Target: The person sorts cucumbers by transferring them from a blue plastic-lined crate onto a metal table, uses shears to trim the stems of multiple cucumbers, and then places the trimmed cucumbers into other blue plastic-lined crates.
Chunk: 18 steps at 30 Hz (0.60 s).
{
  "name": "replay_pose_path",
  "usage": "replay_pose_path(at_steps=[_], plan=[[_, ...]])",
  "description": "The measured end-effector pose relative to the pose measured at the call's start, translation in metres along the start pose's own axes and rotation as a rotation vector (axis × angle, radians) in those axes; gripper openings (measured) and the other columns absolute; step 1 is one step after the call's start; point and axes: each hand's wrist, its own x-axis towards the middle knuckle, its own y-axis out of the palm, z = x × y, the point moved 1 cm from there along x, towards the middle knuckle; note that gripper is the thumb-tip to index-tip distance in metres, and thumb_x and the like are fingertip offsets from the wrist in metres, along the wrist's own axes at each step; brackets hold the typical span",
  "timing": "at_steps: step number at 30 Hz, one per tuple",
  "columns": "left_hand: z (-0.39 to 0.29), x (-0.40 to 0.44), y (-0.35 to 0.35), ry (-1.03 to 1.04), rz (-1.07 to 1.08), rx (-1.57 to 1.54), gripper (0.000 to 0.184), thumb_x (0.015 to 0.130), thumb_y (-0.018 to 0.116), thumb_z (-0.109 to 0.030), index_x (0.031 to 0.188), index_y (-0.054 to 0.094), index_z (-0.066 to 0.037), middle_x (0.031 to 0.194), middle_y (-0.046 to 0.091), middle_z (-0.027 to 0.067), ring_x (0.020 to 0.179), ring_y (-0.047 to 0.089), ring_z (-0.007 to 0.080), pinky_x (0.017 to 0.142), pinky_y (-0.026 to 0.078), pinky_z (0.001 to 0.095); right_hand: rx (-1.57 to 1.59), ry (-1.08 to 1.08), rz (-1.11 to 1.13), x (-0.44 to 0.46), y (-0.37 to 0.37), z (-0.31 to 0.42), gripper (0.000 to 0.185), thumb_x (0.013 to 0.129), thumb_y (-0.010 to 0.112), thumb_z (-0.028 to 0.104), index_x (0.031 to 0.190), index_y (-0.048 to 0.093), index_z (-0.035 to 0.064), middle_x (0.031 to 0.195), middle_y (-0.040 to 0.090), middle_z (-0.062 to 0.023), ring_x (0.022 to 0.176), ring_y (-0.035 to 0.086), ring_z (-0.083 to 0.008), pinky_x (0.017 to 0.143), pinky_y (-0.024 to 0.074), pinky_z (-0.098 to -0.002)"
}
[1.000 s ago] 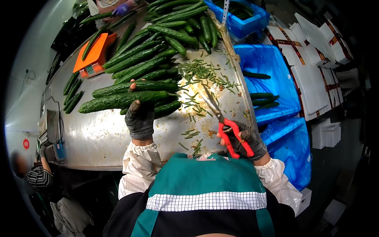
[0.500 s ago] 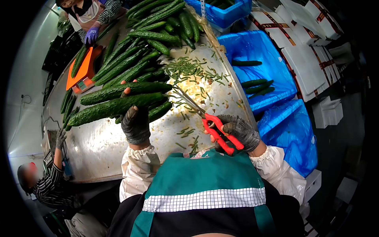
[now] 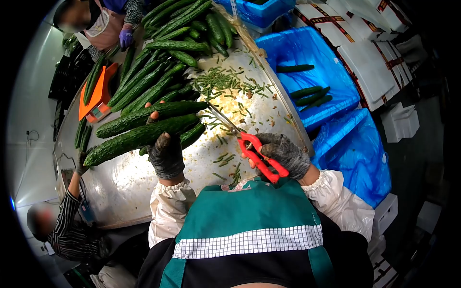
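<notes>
My left hand [image 3: 165, 156], in a grey glove with bare fingertips, is closed around several cucumbers [image 3: 137, 138] above the metal table. They lie side by side, their right ends pointing toward my other hand. My right hand [image 3: 288, 156], gloved the same way, grips red-handled scissors [image 3: 244, 142]. The narrow blades point up and left, with their tips close to the end of the upper held cucumber; whether they touch it I cannot tell. Small green trimmings [image 3: 223, 81] are scattered on the table beyond the blades.
A large cucumber pile [image 3: 153, 77] covers the table's far side, beside an orange scale [image 3: 98, 98]. Blue-lined crates [image 3: 326, 60] stand to the right, some cucumbers inside one. White foam boxes [image 3: 367, 65] lie beyond. Co-workers stand at the far left and lower left.
The scissors and my right hand have shifted slightly left. A co-worker's purple-gloved hand has moved away from the scale; the lower-left co-worker's hand has reached up to the cucumbers at the table's left edge.
</notes>
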Motion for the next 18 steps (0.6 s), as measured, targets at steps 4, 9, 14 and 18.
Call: replay_pose_path(at_steps=[4,9,14,18], plan=[[0.0,-0.002,0.0,-0.017,-0.041,0.007,0.053,0.076,0.056,-0.007,0.126,0.039,-0.007,0.123,0.042,0.0131,0.115,0.041,0.0277,0.098,0.033,0.0411,0.01,-0.007,-0.025,0.003,0.0,-0.002,0.053,0.077,0.062,0.027,0.117,0.045,-0.0032,0.096,0.059,-0.0149,0.073,0.06,-0.0167,0.059,0.051,-0.028],[0.004,-0.003,-0.005,-0.032,-0.154,0.029,0.048,0.076,0.057,-0.006,0.122,0.043,-0.004,0.115,0.05,0.0121,0.107,0.049,0.027,0.095,0.038,0.0405,-0.042,0.001,-0.067,0.003,0.007,0.004,0.051,0.077,0.062,0.025,0.117,0.046,-0.0031,0.094,0.06,-0.0145,0.071,0.059,-0.0158,0.057,0.0509,-0.0266],[0.01,-0.004,-0.013,-0.056,-0.246,-0.004,0.049,0.074,0.059,-0.004,0.121,0.044,-0.003,0.116,0.05,0.0108,0.106,0.049,0.0251,0.094,0.039,0.0385,-0.048,0.005,-0.134,0.005,0.01,0.001,0.046,0.078,0.058,0.022,0.114,0.048,-0.0032,0.09,0.06,-0.0141,0.068,0.058,-0.015,0.055,0.0499,-0.0249],[0.014,-0.004,-0.018,-0.069,-0.281,-0.013,0.052,0.072,0.061,-0.004,0.121,0.044,-0.003,0.12,0.047,0.0095,0.109,0.047,0.0245,0.095,0.038,0.0389,-0.07,0.069,-0.179,0.005,0.011,0.001,0.043,0.078,0.057,0.021,0.113,0.049,-0.0034,0.09,0.06,-0.014,0.067,0.058,-0.0148,0.054,0.0495,-0.0242]])
